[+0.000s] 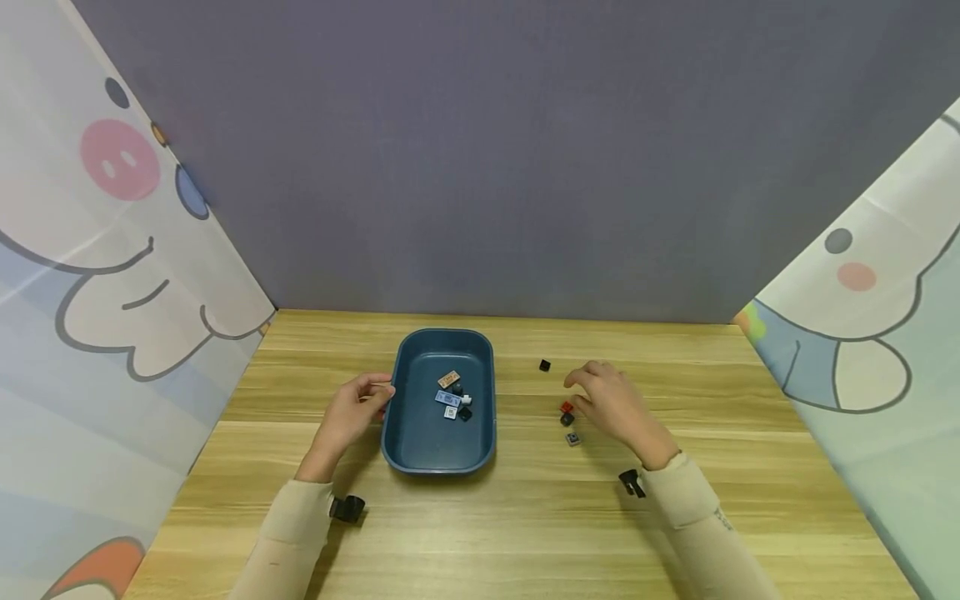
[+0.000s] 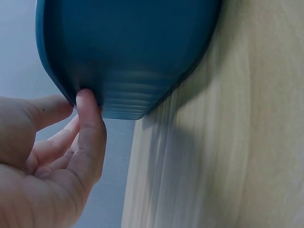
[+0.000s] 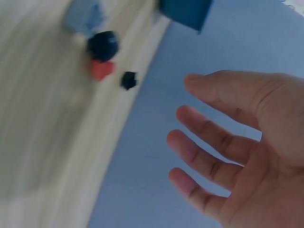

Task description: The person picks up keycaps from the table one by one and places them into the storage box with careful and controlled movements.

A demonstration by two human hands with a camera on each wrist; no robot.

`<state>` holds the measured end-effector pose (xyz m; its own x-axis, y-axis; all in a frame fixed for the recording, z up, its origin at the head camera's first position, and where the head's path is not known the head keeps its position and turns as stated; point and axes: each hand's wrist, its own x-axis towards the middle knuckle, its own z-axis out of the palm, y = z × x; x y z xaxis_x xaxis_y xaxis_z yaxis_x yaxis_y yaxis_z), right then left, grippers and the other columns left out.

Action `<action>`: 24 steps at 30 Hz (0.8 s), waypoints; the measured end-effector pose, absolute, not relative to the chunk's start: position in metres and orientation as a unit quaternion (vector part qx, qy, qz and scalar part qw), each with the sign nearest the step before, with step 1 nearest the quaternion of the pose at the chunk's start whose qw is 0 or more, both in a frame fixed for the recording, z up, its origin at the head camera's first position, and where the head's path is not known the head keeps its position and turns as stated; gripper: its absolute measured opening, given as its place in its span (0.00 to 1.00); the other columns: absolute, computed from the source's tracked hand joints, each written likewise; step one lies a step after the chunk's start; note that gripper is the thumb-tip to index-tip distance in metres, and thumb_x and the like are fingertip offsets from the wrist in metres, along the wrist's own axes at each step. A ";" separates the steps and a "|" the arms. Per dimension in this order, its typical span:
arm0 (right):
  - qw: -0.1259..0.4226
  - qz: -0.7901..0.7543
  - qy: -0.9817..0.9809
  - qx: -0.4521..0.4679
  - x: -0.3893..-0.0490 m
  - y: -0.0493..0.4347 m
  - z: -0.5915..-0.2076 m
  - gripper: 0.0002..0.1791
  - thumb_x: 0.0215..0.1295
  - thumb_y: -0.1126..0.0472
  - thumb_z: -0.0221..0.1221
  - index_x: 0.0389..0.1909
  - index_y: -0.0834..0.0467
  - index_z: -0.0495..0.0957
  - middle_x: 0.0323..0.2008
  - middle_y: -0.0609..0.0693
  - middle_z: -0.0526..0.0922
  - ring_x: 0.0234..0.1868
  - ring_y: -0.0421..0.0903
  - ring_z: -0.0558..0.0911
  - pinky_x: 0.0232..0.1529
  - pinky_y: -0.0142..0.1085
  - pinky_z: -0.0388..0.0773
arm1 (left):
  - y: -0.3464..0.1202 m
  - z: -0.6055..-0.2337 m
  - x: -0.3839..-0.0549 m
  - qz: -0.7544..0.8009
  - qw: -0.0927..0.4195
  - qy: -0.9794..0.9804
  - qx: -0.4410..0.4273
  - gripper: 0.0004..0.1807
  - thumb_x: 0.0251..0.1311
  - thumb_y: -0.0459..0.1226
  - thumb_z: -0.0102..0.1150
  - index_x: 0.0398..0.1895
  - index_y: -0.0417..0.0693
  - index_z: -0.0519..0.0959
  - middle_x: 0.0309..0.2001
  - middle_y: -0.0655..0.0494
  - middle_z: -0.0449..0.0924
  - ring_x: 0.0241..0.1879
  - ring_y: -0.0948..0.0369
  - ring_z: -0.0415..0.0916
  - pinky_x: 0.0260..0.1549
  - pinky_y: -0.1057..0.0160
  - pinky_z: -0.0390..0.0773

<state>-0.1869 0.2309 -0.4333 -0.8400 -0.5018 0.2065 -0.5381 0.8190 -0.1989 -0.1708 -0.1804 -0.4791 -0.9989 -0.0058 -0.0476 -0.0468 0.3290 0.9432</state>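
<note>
My left hand [image 1: 352,415] pinches the left rim of a dark blue tray [image 1: 438,454] between thumb and a finger. Close by, the left wrist view shows the tray's ribbed wall [image 2: 128,95]. Inside the tray lie a tan tile [image 1: 448,379], a light blue tile [image 1: 447,398] and several small white and black pieces. My right hand [image 1: 611,404] hovers over the table with fingers spread and slightly bent, holding nothing. Just left of it are a small red piece [image 1: 566,407], a dark keycap-like piece [image 1: 567,419] and a grey square piece [image 1: 573,439].
A small black piece [image 1: 545,365] lies farther back, between tray and right hand. The wooden table [image 1: 480,533] meets a grey partition [image 1: 510,208] at its back. Cartoon-printed sheets [image 1: 97,333] flank both sides.
</note>
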 end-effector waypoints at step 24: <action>0.027 0.137 -0.947 0.289 -0.205 0.245 -0.478 0.13 0.58 0.70 0.69 0.43 0.55 0.86 0.38 0.50 0.82 0.39 0.51 0.81 0.36 0.50 0.82 | -0.179 -0.478 -0.171 0.573 0.014 0.819 -0.018 0.18 0.71 0.37 0.60 0.58 0.35 0.77 0.46 0.36 0.82 0.37 0.53 0.81 0.33 0.63 0.85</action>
<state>-0.2053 0.2446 -0.4778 -0.8314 -0.5401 0.1305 -0.5550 0.7956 -0.2431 -0.1707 -0.1794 -0.4778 -0.9990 -0.0135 -0.0437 -0.0457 0.3418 0.9386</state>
